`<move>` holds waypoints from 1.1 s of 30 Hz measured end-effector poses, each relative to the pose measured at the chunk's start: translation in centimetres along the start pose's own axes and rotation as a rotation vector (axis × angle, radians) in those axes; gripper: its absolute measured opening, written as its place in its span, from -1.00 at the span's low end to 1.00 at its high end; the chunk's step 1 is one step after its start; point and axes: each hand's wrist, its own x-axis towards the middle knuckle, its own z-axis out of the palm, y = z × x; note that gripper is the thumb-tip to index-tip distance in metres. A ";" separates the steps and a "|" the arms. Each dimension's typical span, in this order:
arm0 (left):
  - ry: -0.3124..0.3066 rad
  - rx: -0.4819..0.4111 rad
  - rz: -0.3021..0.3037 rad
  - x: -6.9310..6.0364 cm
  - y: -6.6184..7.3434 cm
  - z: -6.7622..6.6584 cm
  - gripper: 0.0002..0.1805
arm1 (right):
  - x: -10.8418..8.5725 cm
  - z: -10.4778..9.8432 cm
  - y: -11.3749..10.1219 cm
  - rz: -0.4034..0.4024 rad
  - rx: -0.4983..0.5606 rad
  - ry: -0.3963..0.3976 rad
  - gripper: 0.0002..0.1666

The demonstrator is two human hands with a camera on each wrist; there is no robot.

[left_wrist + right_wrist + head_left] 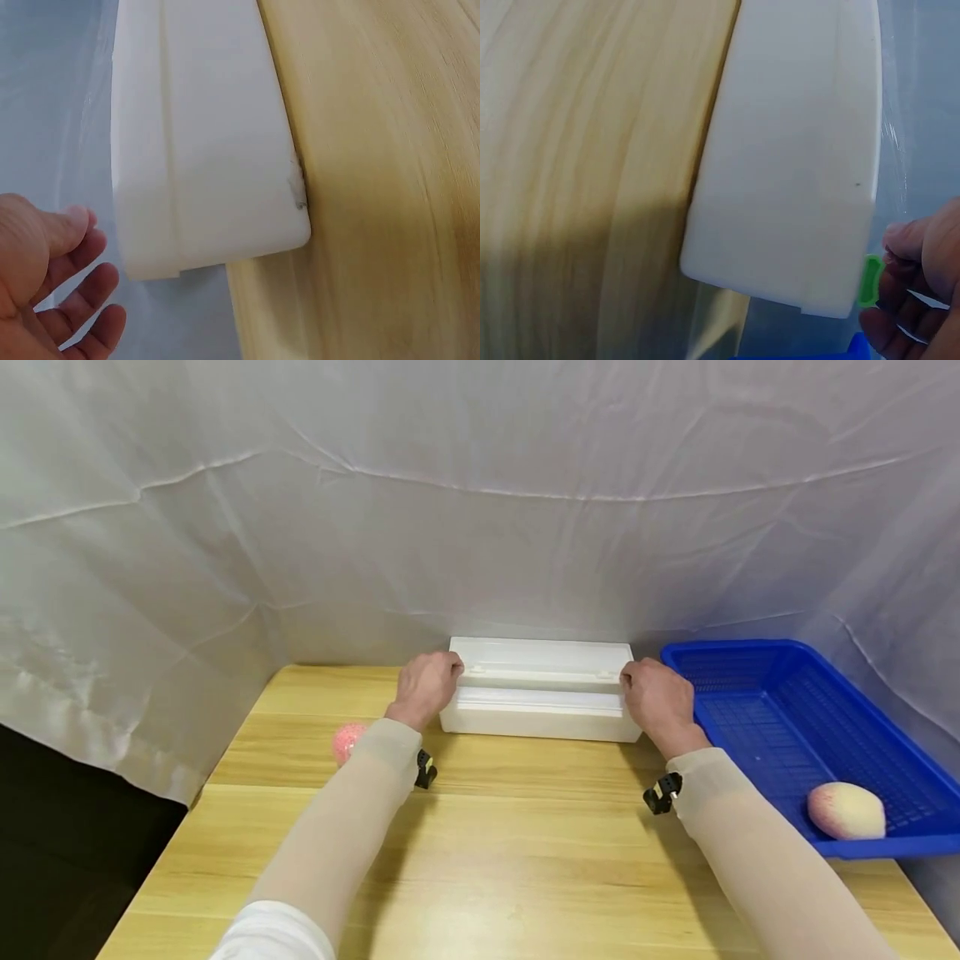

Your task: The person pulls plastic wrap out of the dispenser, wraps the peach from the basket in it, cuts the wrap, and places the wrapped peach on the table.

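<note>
A long white box (540, 725) stands at the back of the table, its lid (540, 652) tipped back. My left hand (429, 683) is at its left end, my right hand (660, 697) at its right end. Thin clear plastic film (896, 150) shows as shiny creases beside the box in the right wrist view; similar creases appear in the left. Thumb and forefinger of each hand come together there, seemingly pinching the film, though its edge is hard to make out. A small green piece (870, 281) shows between the box and my right fingers.
To the right sits a blue plastic basket (750, 718) with a peach-like fruit (847, 812) in it. A pink speckled round thing (347, 742) lies left, partly behind my left forearm. Pale cloth (525, 560) hangs close behind the wooden table (525, 860).
</note>
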 end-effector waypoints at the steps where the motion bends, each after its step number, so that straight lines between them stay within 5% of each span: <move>1: 0.005 -0.001 -0.005 0.1 0.1 0.0 -0.78 | 0.0 -0.1 -0.1 -0.001 0.002 0.011 -0.74; 15: 0.106 -0.069 0.066 0.5 1.0 -1.3 -0.78 | 0.6 -2.4 -1.0 0.003 0.052 0.114 -0.74; 21: 0.122 -0.108 0.037 0.4 1.6 -2.7 -0.72 | 0.5 -3.6 -1.5 -0.002 0.090 0.190 -0.77; 27: 0.107 -0.304 -0.088 0.0 2.5 -4.0 -0.73 | -0.1 -4.5 -1.8 -0.001 0.125 0.236 -0.76; 33: 0.090 -0.482 -0.110 -0.3 2.2 -4.9 -0.75 | -0.3 -5.2 -1.9 -0.031 0.127 0.248 -0.76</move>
